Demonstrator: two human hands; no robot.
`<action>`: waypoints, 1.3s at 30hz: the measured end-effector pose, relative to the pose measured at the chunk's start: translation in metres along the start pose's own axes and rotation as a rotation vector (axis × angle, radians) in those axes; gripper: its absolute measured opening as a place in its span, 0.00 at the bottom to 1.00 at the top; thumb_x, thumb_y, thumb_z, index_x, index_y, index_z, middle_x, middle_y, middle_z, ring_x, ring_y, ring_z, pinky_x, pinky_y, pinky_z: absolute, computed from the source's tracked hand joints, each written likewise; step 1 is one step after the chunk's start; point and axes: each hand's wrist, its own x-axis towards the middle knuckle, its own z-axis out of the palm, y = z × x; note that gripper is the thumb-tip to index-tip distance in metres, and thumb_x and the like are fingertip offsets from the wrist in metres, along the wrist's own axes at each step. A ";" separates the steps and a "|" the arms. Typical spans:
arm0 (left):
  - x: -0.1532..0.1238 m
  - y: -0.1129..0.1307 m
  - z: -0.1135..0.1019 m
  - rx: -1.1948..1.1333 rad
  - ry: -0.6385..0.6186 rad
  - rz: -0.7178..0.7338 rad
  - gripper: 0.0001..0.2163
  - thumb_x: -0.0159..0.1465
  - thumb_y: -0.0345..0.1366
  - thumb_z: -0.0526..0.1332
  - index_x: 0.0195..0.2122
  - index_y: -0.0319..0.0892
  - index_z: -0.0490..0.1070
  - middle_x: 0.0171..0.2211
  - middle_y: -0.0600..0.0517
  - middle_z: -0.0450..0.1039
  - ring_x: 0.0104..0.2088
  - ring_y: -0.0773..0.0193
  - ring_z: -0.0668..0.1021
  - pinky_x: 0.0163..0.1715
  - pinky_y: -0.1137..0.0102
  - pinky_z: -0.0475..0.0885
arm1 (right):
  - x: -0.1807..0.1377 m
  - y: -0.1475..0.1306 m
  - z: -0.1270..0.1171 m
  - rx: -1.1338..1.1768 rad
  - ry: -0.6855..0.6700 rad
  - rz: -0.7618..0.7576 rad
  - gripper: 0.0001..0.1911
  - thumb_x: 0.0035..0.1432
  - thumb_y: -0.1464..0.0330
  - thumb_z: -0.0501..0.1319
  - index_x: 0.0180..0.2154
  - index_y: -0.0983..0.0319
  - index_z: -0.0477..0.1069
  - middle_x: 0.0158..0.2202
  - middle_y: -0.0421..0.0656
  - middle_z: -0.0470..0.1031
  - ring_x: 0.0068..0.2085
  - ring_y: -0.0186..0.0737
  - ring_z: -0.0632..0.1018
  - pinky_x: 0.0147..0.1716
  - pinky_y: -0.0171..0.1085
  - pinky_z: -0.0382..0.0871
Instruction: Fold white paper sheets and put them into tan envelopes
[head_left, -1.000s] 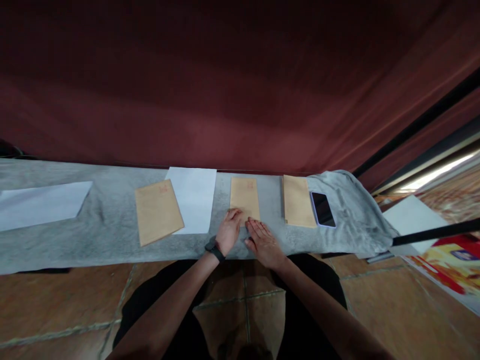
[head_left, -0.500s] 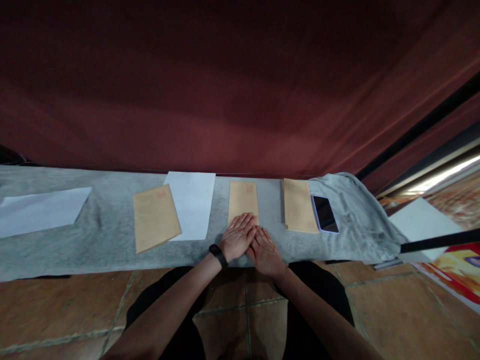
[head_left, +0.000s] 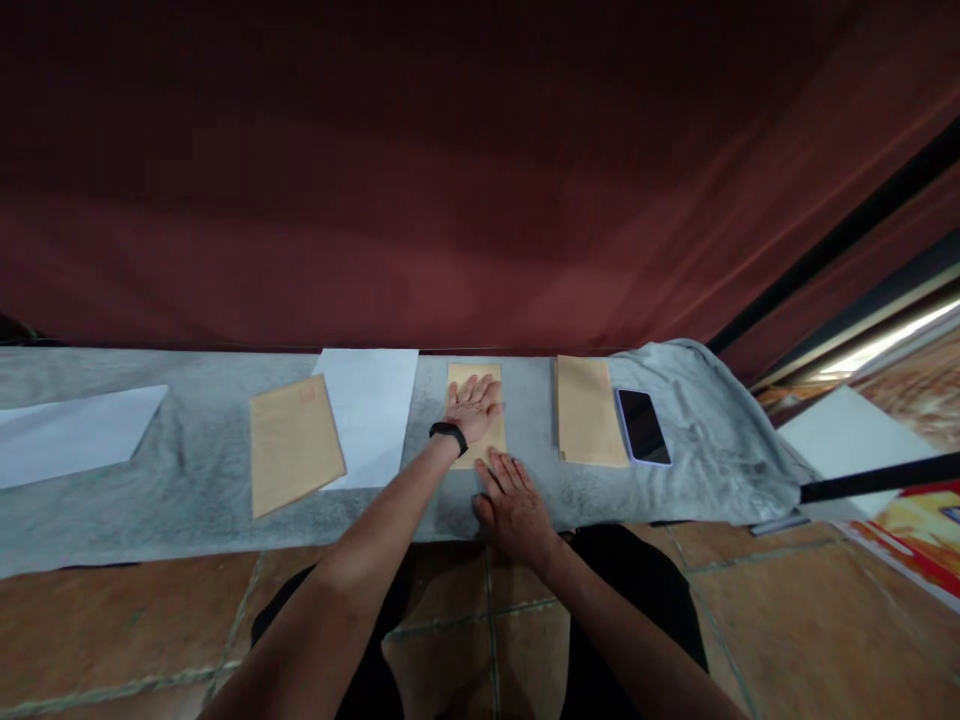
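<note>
A brown paper envelope (head_left: 487,440) lies upright on the grey cloth in front of me. Flat across its upper part rests my left hand (head_left: 472,405), fingers spread, with a black band on the wrist. My right hand (head_left: 516,505) lies palm down at the envelope's near end, its fingertips at the lower edge and its fingers stretched out. Left of these is a pile of brown envelopes (head_left: 292,445) with a red mark in a corner, partly over white sheets (head_left: 375,420). Another stack of brown envelopes (head_left: 589,410) lies to the right.
A phone (head_left: 643,427) lies beside the right stack. More white paper (head_left: 75,435) is at the far left of the cloth-covered bench (head_left: 202,500). A dark red curtain (head_left: 450,200) hangs behind. Black bars and a white board (head_left: 855,440) stand at the right.
My left hand has slid up the envelope, away from my right hand, and its fingers have spread. My right hand stays near the lower edge. The view has shifted slightly.
</note>
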 end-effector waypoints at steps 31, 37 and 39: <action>-0.155 0.001 0.023 0.105 0.212 0.257 0.27 0.74 0.49 0.47 0.70 0.43 0.57 0.72 0.44 0.51 0.72 0.54 0.56 0.70 0.54 0.52 | 0.012 0.026 0.020 -0.016 -0.018 0.085 0.27 0.72 0.68 0.44 0.68 0.66 0.58 0.70 0.51 0.57 0.71 0.46 0.60 0.70 0.51 0.52; -0.152 0.000 0.023 0.056 0.178 0.328 0.27 0.74 0.47 0.47 0.69 0.39 0.58 0.71 0.44 0.56 0.71 0.56 0.58 0.70 0.56 0.54 | 0.047 0.040 0.019 -0.003 -0.108 0.130 0.29 0.74 0.63 0.39 0.70 0.64 0.56 0.71 0.48 0.54 0.71 0.45 0.59 0.70 0.51 0.50; -0.151 0.000 0.023 0.043 0.189 0.329 0.26 0.74 0.47 0.47 0.69 0.41 0.59 0.70 0.44 0.56 0.71 0.56 0.58 0.70 0.56 0.54 | 0.065 0.044 0.021 -0.003 -0.122 0.160 0.29 0.73 0.63 0.39 0.70 0.66 0.54 0.72 0.49 0.52 0.72 0.46 0.57 0.70 0.51 0.49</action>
